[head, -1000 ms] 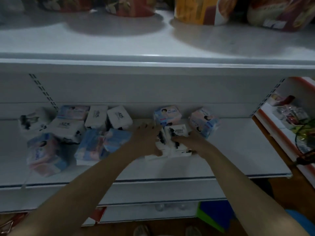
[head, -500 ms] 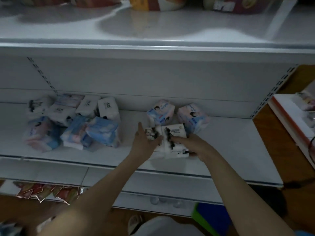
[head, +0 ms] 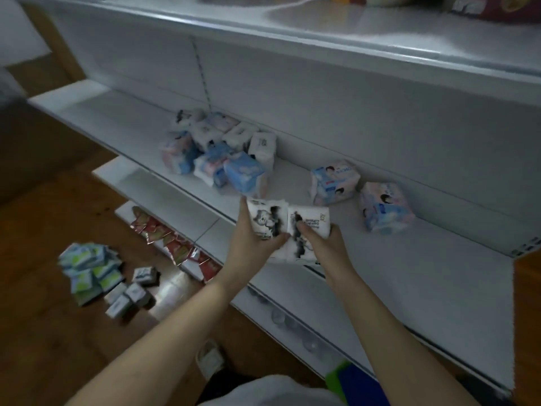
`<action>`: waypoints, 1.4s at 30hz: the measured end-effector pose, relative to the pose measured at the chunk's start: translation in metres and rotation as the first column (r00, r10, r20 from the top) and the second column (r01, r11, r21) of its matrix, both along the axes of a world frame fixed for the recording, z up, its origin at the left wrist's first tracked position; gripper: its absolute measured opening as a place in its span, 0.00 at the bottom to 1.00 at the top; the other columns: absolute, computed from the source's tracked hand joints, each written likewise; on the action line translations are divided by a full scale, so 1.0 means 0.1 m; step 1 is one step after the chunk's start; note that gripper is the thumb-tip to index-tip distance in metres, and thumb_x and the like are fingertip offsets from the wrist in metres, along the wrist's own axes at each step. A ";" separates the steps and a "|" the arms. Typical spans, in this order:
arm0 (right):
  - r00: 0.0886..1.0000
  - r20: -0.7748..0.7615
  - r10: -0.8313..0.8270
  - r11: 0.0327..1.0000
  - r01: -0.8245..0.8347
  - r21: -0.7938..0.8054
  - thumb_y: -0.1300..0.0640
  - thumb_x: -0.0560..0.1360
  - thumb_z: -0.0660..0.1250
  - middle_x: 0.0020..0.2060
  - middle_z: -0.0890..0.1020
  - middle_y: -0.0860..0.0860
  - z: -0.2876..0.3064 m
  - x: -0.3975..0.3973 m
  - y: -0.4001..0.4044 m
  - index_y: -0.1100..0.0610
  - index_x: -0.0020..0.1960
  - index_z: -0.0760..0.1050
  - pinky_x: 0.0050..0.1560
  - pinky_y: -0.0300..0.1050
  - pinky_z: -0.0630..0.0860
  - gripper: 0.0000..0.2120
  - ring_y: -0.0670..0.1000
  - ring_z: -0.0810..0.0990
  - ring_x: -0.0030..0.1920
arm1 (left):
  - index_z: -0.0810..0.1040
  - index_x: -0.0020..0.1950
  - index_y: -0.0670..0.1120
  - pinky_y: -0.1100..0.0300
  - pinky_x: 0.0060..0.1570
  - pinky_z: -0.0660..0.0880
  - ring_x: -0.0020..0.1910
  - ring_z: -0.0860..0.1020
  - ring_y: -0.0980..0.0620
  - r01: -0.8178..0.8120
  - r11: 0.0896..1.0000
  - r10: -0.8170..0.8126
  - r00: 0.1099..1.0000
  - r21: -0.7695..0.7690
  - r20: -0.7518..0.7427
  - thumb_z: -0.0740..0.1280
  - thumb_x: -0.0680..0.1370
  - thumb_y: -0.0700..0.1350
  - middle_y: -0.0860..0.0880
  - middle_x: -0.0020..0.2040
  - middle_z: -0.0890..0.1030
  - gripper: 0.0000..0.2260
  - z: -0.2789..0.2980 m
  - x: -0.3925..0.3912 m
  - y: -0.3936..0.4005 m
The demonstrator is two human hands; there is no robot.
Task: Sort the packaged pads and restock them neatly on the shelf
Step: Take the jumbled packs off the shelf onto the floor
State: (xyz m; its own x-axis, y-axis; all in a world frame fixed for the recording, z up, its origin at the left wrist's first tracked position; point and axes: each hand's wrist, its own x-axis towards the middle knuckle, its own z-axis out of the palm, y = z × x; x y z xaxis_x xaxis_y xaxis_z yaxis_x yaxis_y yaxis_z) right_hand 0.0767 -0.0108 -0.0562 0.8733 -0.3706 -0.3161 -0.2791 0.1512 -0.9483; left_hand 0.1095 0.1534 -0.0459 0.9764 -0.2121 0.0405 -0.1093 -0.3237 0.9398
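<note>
You are holding two white packs side by side just above the shelf (head: 380,259) front, your left hand (head: 251,241) clamped on the cat-print pack (head: 265,219), your right hand (head: 322,244) on the lettered pack (head: 310,221). Keep their edges level and printed faces forward, setting them apart from the blue packs (head: 335,181). The lettering is too blurred to read.

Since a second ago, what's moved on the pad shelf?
Both hands have lifted the white packs off the shelf toward the front edge: left hand holds one pack, right hand another, with more beneath. The head has turned left, showing packs on the floor. The left pile and two blue packs stayed put.
</note>
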 end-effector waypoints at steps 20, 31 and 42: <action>0.737 -0.074 0.672 0.715 -0.671 -0.195 0.48 0.65 0.81 0.50 0.84 0.47 -0.27 -0.28 3.15 0.51 0.60 0.72 0.46 0.45 0.83 0.29 0.48 0.85 0.49 | 0.47 0.76 0.66 0.51 0.66 0.70 0.69 0.69 0.50 -0.586 0.761 0.625 0.778 0.280 -0.068 0.79 0.64 0.52 0.53 0.72 0.69 0.52 -0.27 -1.36 3.27; 0.360 -0.386 0.849 0.150 -0.866 -0.476 0.44 0.63 0.79 0.50 0.80 0.44 -0.79 -0.25 4.64 0.47 0.63 0.67 0.47 0.48 0.81 0.33 0.45 0.81 0.47 | 0.49 0.74 0.67 0.48 0.51 0.77 0.56 0.76 0.44 -0.518 0.594 0.758 0.616 0.615 -0.214 0.79 0.64 0.53 0.51 0.59 0.68 0.50 -0.82 -2.14 5.02; 0.329 -0.479 0.814 0.262 -0.943 -0.203 0.46 0.71 0.74 0.57 0.79 0.49 -1.78 1.23 5.39 0.53 0.68 0.62 0.58 0.54 0.79 0.32 0.50 0.80 0.56 | 0.51 0.75 0.65 0.54 0.41 0.79 0.48 0.77 0.48 -0.527 0.625 0.767 0.553 0.576 -0.327 0.74 0.71 0.60 0.52 0.56 0.68 0.41 -1.60 -0.74 5.60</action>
